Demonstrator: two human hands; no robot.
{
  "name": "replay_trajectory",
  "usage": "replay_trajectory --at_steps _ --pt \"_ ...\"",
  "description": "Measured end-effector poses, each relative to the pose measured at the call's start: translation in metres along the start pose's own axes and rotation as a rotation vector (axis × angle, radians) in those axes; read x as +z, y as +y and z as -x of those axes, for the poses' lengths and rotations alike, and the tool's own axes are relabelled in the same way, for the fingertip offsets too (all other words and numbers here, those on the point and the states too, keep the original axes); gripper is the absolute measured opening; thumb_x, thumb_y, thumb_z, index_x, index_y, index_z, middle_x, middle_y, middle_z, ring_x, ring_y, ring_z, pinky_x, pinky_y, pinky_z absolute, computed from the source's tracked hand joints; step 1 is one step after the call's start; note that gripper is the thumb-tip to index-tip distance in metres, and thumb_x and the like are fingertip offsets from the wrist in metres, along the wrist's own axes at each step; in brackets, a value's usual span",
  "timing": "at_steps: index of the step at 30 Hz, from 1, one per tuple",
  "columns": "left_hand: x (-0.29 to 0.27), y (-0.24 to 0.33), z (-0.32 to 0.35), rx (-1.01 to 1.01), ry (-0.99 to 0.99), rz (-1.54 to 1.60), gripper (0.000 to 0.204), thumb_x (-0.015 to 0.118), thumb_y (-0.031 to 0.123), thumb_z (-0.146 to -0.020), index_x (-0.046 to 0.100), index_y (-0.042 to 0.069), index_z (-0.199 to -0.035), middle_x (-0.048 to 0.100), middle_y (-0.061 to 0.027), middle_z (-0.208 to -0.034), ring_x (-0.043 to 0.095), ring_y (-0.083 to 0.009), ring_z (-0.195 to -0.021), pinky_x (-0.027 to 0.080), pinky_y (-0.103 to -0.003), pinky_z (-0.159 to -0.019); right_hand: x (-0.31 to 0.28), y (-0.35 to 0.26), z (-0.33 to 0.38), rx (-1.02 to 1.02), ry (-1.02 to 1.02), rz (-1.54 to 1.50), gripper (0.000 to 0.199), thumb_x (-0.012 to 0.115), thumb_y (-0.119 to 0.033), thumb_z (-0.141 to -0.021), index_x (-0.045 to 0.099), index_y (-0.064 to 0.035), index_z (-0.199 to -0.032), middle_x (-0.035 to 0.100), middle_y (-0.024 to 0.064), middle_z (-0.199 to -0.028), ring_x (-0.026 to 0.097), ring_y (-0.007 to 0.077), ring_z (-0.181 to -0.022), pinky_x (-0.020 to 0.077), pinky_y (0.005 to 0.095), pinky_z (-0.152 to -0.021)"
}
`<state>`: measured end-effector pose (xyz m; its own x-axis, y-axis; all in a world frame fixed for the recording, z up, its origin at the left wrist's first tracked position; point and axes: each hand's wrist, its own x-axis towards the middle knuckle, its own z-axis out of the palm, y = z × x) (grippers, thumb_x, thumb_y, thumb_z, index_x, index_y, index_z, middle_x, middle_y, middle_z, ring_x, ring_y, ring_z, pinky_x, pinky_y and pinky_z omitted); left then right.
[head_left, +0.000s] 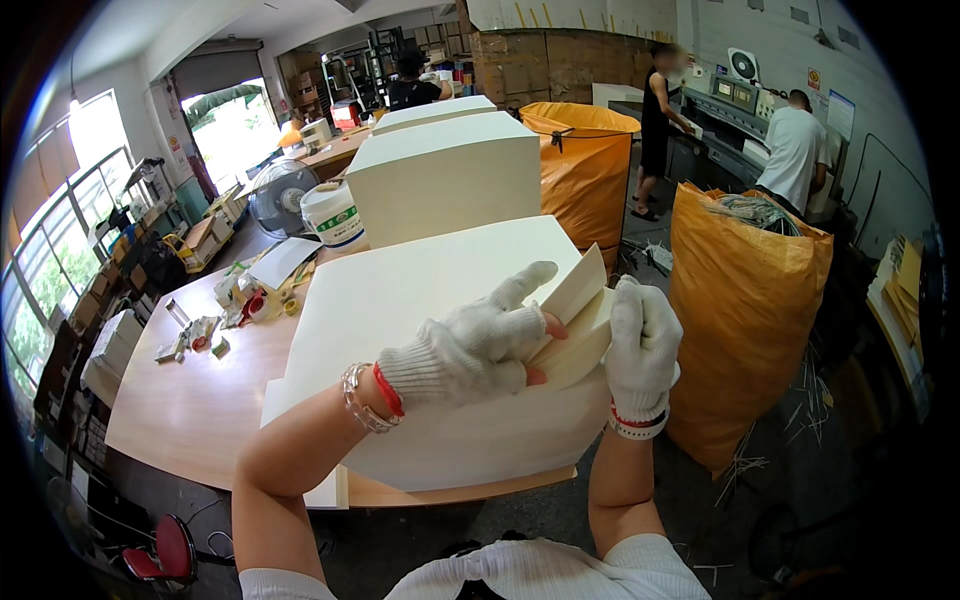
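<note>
A tall stack of large cream-white paper sheets (400, 285) lies on the table in front of me. Some sheets at its right edge are bent up into a curled flap (580, 350). My left hand (475, 345), in a white knit glove with bare fingertips showing, rests across the stack with its fingers apart, touching the flap. At the flap's right end, my right hand (642, 345) is closed around the edge of the raised sheets; its white glove hides the exact grip.
Behind stands another paper stack (445, 180), beside a white tub (333, 215) and a fan (283, 198). Small items (255, 305) litter the wooden tabletop (180, 390). Two orange sacks (745, 330) stand right, one full of paper strips. Other people work farther back.
</note>
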<state>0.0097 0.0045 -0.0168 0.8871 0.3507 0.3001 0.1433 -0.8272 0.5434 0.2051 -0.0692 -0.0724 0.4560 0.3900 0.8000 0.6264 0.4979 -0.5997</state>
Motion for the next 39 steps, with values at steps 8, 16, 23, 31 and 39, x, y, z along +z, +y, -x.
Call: replay_trajectory --at_steps 8,16,23,31,39 --pt "0.004 -0.009 0.0 0.179 0.048 -0.084 0.038 0.065 -0.005 -0.076 0.066 0.009 -0.112 0.045 -0.0213 -0.148 0.061 -0.0214 -0.102 0.054 -0.03 -0.078 0.001 0.0 -0.001 -0.034 -0.007 -0.041 0.026 0.06 -0.005 -0.095 0.054 0.003 -0.07 0.05 0.0138 -0.062 0.051 0.0275 -0.06 0.0533 0.0404 -0.08" --pt "0.006 -0.008 0.0 0.111 0.068 -0.104 0.037 0.076 -0.001 -0.074 0.067 0.008 -0.108 0.043 -0.0223 -0.148 0.062 -0.0289 -0.111 0.054 -0.034 -0.087 -0.001 -0.001 0.0 0.035 0.008 -0.032 0.027 0.06 -0.005 -0.095 0.054 0.0025 -0.07 0.051 0.0129 -0.062 0.052 0.0258 -0.06 0.0541 0.04 -0.082" --pt "0.005 -0.004 0.001 0.16 0.125 -0.144 0.036 0.072 -0.004 -0.074 0.068 0.008 -0.107 0.044 -0.022 -0.148 0.064 -0.0328 -0.11 0.054 -0.035 -0.086 -0.001 -0.001 0.0 0.009 -0.007 -0.038 0.028 0.061 -0.006 -0.095 0.054 0.0025 -0.07 0.05 0.0125 -0.062 0.052 0.0255 -0.06 0.054 0.0398 -0.081" --pt "0.001 0.0 -0.003 0.101 -0.011 0.063 0.025 0.066 -0.008 -0.075 0.063 0.004 -0.097 0.045 -0.0254 -0.147 0.065 -0.0338 -0.106 0.054 -0.035 -0.083 0.002 0.002 0.0 0.006 0.013 -0.016 0.026 0.062 -0.005 -0.094 0.054 0.0027 -0.07 0.05 0.0135 -0.062 0.052 0.0262 -0.059 0.054 0.0395 -0.079" --pt "0.004 0.001 0.001 0.109 0.109 -0.047 0.023 0.075 -0.004 -0.074 0.06 0.006 -0.089 0.041 -0.0273 -0.149 0.06 -0.0377 -0.117 0.052 -0.037 -0.093 0.001 0.0 0.001 0.02 0.012 -0.034 0.026 0.062 -0.005 -0.094 0.054 0.0024 -0.071 0.051 0.0119 -0.062 0.052 0.0245 -0.06 0.0539 0.0396 -0.082"
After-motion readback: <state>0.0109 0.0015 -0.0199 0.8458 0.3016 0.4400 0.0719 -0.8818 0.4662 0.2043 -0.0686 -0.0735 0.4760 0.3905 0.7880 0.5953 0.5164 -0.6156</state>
